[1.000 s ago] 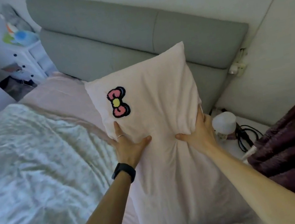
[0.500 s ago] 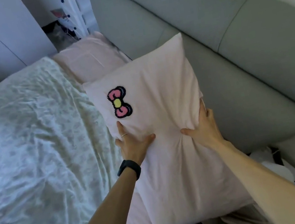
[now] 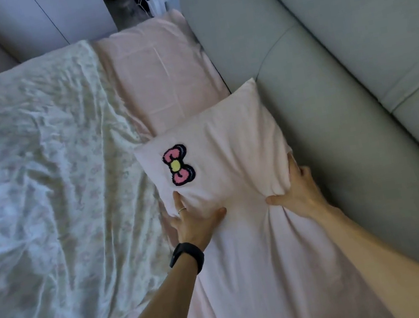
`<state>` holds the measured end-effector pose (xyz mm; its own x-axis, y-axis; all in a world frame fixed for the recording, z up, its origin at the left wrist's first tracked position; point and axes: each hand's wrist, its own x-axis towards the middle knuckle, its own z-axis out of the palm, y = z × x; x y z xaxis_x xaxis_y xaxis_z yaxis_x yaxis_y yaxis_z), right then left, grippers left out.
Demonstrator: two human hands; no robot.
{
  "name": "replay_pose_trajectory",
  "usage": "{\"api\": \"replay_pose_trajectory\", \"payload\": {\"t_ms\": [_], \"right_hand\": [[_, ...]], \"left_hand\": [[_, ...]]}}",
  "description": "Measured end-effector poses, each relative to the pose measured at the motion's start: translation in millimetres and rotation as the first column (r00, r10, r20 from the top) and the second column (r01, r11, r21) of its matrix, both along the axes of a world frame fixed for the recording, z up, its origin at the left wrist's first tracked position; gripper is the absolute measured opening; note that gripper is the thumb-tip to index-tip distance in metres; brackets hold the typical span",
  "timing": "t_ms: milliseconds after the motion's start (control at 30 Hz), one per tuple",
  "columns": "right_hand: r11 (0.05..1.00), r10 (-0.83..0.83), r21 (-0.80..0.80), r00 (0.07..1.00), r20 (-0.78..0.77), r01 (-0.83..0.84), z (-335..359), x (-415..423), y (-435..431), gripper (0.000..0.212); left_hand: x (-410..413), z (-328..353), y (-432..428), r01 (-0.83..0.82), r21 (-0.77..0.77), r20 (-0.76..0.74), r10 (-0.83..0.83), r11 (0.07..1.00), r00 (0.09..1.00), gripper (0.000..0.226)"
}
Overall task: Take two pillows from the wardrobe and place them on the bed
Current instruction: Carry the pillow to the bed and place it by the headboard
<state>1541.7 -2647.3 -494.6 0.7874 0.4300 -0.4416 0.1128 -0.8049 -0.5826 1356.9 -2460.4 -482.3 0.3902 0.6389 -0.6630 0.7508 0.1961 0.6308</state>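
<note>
Up against the grey headboard [image 3: 325, 60], the pink pillow [image 3: 229, 149] with the bow patch [image 3: 178, 165] lies on the bed's pink sheet [image 3: 159, 69]. Left hand [image 3: 193, 224] pinches its left side, thumb on top, fingers curled into the fabric. Right hand [image 3: 297, 193] clamps the right side next to the headboard. A crumpled pale duvet [image 3: 35, 161] covers the bed's left part.
</note>
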Motion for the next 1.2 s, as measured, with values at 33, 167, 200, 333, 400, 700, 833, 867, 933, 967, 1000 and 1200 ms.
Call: {"api": "replay_pose_trajectory", "payload": {"t_ms": [33, 167, 200, 333, 400, 700, 833, 867, 933, 967, 1000, 1200], "right_hand": [[1.000, 0.003, -0.009, 1.000, -0.019, -0.003, -9.7, 6.5, -0.2, 0.136], [1.000, -0.003, -0.032, 0.994, -0.112, -0.001, -55.4, 15.6, -2.9, 0.133], [0.999, -0.002, -0.032, 0.993, -0.122, -0.001, -66.9, 16.5, -3.2, 0.133], [0.999, -0.030, -0.036, 0.987, -0.155, 0.025, -97.9, 24.0, -2.9, 0.140], [0.998, -0.043, -0.057, 0.984, -0.173, 0.033, -106.9, 27.3, -6.3, 0.140], [0.956, 0.292, -0.142, 0.876, 0.383, -0.256, -110.6, -57.5, -20.9, 0.082], [0.908, 0.346, -0.340, 0.893, 0.287, -0.243, -152.1, -54.1, -67.7, 0.079], [0.900, 0.331, -0.379, 0.905, 0.269, -0.216, -162.1, -47.7, -78.3, 0.080], [0.866, 0.330, -0.451, 0.925, 0.188, -0.218, -180.1, -37.1, -88.2, 0.083], [0.850, 0.333, -0.477, 0.930, 0.155, -0.225, -186.6, -35.0, -87.3, 0.082], [0.843, 0.331, -0.487, 0.933, 0.139, -0.226, -189.2, -34.5, -84.8, 0.081], [0.882, 0.164, -0.464, 0.977, 0.137, -0.083, -162.7, -61.3, -85.7, 0.080]], "left_hand": [[6.1, -6.8, -0.2, -0.002, 0.016, -0.009, 0.003, 1.000, 1.000, 0.127], [15.9, -49.4, 4.6, 0.001, 0.060, -0.058, 0.003, 0.998, 0.998, 0.123], [15.6, -58.9, 4.9, 0.008, 0.057, -0.078, -0.003, 0.998, 0.997, 0.124], [16.5, -89.8, 10.8, -0.007, 0.055, -0.090, 0.012, 0.998, 0.996, 0.123], [19.2, -100.1, 13.6, -0.001, 0.058, -0.082, 0.006, 0.998, 0.997, 0.124], [3.2, -121.4, -63.6, 0.497, 0.609, -0.243, -0.452, 0.618, 0.859, 0.081], [-25.4, -153.8, -56.9, 0.567, 0.398, -0.428, -0.401, 0.721, 0.810, 0.082], [-31.3, -161.6, -48.9, 0.579, 0.351, -0.465, -0.400, 0.736, 0.790, 0.083], [-35.6, -175.4, -34.7, 0.628, 0.275, -0.524, -0.434, 0.728, 0.732, 0.083], [-34.7, -180.0, -30.9, 0.647, 0.260, -0.543, -0.446, 0.717, 0.712, 0.082], [-33.3, -182.4, -31.0, 0.654, 0.263, -0.556, -0.442, 0.709, 0.704, 0.082], [-40.8, -162.0, -55.8, 0.608, 0.284, -0.535, -0.404, 0.741, 0.742, 0.075]]}}
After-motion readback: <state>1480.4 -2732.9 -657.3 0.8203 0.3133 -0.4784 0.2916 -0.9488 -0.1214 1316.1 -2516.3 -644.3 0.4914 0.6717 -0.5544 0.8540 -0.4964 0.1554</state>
